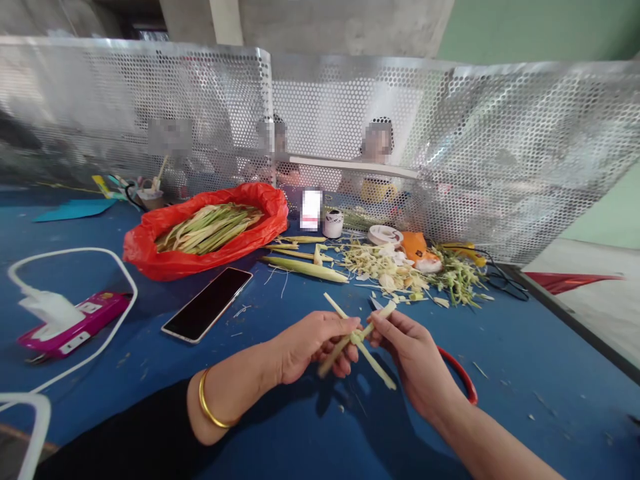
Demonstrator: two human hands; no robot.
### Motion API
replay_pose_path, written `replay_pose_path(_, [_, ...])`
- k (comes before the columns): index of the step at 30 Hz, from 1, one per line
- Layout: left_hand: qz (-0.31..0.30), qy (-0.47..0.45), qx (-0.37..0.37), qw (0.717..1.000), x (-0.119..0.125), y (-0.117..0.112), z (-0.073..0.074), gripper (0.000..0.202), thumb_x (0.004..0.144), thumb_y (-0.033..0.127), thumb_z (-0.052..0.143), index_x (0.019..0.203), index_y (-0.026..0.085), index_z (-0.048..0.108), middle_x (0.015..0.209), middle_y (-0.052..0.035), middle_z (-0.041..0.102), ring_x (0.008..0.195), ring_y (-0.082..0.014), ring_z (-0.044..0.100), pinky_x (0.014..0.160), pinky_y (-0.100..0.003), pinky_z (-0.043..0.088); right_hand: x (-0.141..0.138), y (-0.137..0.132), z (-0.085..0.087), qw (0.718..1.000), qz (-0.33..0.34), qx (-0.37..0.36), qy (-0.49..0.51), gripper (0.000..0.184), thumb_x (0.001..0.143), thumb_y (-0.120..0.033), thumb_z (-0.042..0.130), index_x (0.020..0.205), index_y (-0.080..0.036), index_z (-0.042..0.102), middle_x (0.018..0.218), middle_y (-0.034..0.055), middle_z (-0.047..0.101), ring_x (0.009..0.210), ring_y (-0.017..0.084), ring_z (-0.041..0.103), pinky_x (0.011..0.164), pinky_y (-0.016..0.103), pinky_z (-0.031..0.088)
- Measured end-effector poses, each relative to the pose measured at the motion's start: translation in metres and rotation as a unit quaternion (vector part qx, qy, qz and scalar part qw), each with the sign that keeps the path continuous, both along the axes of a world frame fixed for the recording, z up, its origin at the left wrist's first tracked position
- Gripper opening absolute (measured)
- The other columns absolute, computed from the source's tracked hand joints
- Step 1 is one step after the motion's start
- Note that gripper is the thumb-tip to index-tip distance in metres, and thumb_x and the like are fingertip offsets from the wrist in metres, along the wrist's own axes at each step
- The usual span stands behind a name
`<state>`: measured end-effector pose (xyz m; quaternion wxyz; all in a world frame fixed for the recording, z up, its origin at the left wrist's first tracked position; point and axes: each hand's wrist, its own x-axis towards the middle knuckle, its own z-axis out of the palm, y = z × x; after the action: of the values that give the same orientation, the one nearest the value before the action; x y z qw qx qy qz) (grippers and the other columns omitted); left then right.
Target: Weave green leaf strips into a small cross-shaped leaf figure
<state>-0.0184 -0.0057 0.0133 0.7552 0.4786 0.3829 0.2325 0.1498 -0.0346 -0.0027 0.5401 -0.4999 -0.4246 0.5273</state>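
Between my hands is a small cross of pale green leaf strips [371,365], folded together at a little knot in the middle. My left hand [315,343] pinches it near the knot with thumb and fingers. With thumb and forefinger, my right hand [407,347] grips the strip end that points up and right. Scissors with a red handle [463,373] lie partly hidden under my right hand, and their blade tip shows beyond it. Past my hands, a long green husk piece [305,268] and several yellowish strips rest on the blue table.
A red plastic bag [137,250] holds many leaf strips. Nearby are a dark phone [207,305], a magenta power strip [93,327] with a white cable, leaf scraps [385,270], a tape roll [385,236] and a white jar [333,224]. A perforated metal screen [320,100] stands behind; people sit beyond it.
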Motion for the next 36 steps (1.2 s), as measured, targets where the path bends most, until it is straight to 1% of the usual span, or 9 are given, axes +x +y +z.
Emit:
replay_pose_path(3, [-0.014, 0.025, 0.013, 1.0, 0.001, -0.002, 0.0, 0.043, 0.072, 0.057, 0.066, 0.08, 0.015, 0.062, 0.064, -0.0001, 0.062, 0.048, -0.009, 0.055, 0.053, -0.023, 0.042, -0.001, -0.001, 0.002, 1.0, 0.005, 0.007, -0.011, 0.029, 0.074, -0.044, 0.073, 0.066, -0.017, 0.063, 0.06, -0.0011, 0.056, 0.061, 0.013, 0.048, 0.062, 0.026, 0.039])
replay_pose_path(9, [-0.016, 0.057, 0.033, 0.998, 0.005, -0.007, -0.002, 0.027, 0.075, 0.042, 0.065, 0.077, 0.014, 0.068, 0.052, 0.0042, 0.052, 0.041, -0.0056, 0.042, 0.044, -0.019, 0.03, -0.004, -0.004, 0.003, 1.0, 0.028, 0.004, -0.005, 0.031, 0.073, -0.041, 0.073, 0.059, -0.017, 0.059, 0.054, -0.0013, 0.056, 0.055, 0.011, 0.046, 0.057, 0.025, 0.038])
replay_pose_path(12, [-0.017, 0.062, 0.038, 0.997, 0.007, -0.01, 0.001, 0.02, 0.073, 0.033, 0.064, 0.071, 0.014, 0.067, 0.048, 0.0056, 0.046, 0.04, -0.0051, 0.036, 0.042, -0.02, 0.024, -0.004, -0.004, 0.0, 1.0, 0.01, 0.001, 0.013, 0.029, 0.071, -0.038, 0.074, 0.058, -0.017, 0.059, 0.053, -0.0024, 0.054, 0.054, 0.01, 0.044, 0.056, 0.024, 0.036])
replay_pose_path(15, [-0.019, 0.064, 0.033, 0.997, 0.008, -0.011, 0.005, 0.015, 0.071, 0.03, 0.064, 0.066, 0.015, 0.063, 0.046, 0.0062, 0.043, 0.04, -0.0051, 0.033, 0.041, -0.02, 0.019, -0.003, -0.004, -0.003, 1.0, -0.015, 0.003, 0.023, 0.028, 0.071, -0.038, 0.075, 0.059, -0.017, 0.061, 0.054, -0.0031, 0.052, 0.054, 0.01, 0.043, 0.056, 0.024, 0.036])
replay_pose_path(18, [-0.02, 0.056, 0.028, 0.998, 0.008, -0.011, 0.004, 0.014, 0.069, 0.028, 0.066, 0.064, 0.016, 0.06, 0.046, 0.0061, 0.045, 0.041, -0.0054, 0.032, 0.042, -0.021, 0.019, -0.003, -0.004, -0.004, 0.999, -0.032, 0.008, 0.028, 0.028, 0.07, -0.038, 0.076, 0.059, -0.017, 0.061, 0.054, -0.0029, 0.053, 0.054, 0.01, 0.043, 0.056, 0.024, 0.035])
replay_pose_path(21, [-0.025, 0.056, 0.031, 0.998, 0.008, -0.01, 0.002, 0.014, 0.068, 0.028, 0.067, 0.065, 0.016, 0.061, 0.045, 0.006, 0.045, 0.041, -0.0058, 0.032, 0.043, -0.022, 0.019, -0.004, -0.003, -0.003, 0.999, -0.039, 0.01, 0.028, 0.027, 0.068, -0.038, 0.077, 0.06, -0.017, 0.062, 0.053, -0.0029, 0.052, 0.053, 0.01, 0.043, 0.055, 0.024, 0.035])
replay_pose_path(30, [-0.042, 0.064, 0.041, 0.996, 0.006, -0.011, 0.001, 0.019, 0.068, 0.033, 0.069, 0.069, 0.014, 0.068, 0.047, 0.0052, 0.045, 0.044, -0.0066, 0.032, 0.045, -0.023, 0.019, -0.003, -0.001, -0.005, 0.999, -0.043, 0.02, 0.027, 0.029, 0.07, -0.037, 0.076, 0.058, -0.017, 0.06, 0.053, -0.0031, 0.052, 0.054, 0.01, 0.043, 0.056, 0.023, 0.035])
replay_pose_path(33, [-0.018, 0.049, 0.033, 0.998, 0.006, -0.009, -0.002, 0.032, 0.072, 0.045, 0.067, 0.078, 0.013, 0.07, 0.052, 0.0039, 0.05, 0.043, -0.0058, 0.031, 0.045, -0.024, 0.016, -0.001, -0.001, -0.004, 0.998, -0.039, 0.008, 0.049, 0.029, 0.071, -0.039, 0.076, 0.061, -0.017, 0.061, 0.054, -0.0035, 0.052, 0.054, 0.01, 0.045, 0.056, 0.023, 0.035])
replay_pose_path(36, [0.002, 0.017, 0.01, 1.0, 0.007, -0.005, -0.006, 0.046, 0.079, 0.057, 0.056, 0.085, 0.013, 0.07, 0.056, 0.0031, 0.052, 0.041, -0.0052, 0.03, 0.045, -0.024, 0.015, 0.001, 0.0, -0.002, 0.997, -0.02, -0.005, 0.077, 0.028, 0.071, -0.04, 0.076, 0.064, -0.017, 0.062, 0.055, -0.0036, 0.052, 0.055, 0.011, 0.05, 0.059, 0.024, 0.038])
